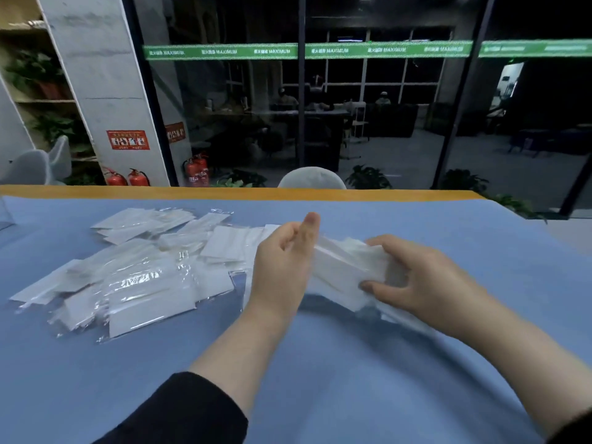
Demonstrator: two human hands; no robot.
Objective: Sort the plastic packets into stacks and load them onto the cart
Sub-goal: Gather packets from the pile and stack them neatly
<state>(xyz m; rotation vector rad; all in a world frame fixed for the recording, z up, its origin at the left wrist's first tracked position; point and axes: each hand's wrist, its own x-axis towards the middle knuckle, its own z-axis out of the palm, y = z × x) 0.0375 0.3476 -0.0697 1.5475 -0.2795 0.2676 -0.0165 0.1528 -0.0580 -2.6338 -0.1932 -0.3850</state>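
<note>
Right hand (426,280) clamps a bundle of packets (349,267), thumb under, fingers curled over the near end, so that grip is grasping the stack. The bundle is lifted a little off the bench (352,379), tilted, far end pointing toward the left hand (283,257).

Left hand is edge-on against the bundle's other end, fingers straight and together, thumb up. Nothing is pinched there, so that grip is released. My read: it acts as a flat stop to square the packet ends while the right hand supplies the clamp force.

Loose pile (134,270) sits on the bench left of both hands, unsorted, packets overlapping at all angles. The nearest ones lie just beside the left wrist, so the next pick is a short reach.

Packets: clear glossy film sleeves with flat white inserts, thin and rectangular. Film throws glare, edges are hard to separate, and the count can't be judged. They look slippery and likely to fan out if the clamp loosens.

No cart in view. Judging by the pile, stacking is early and loading not begun.
</note>
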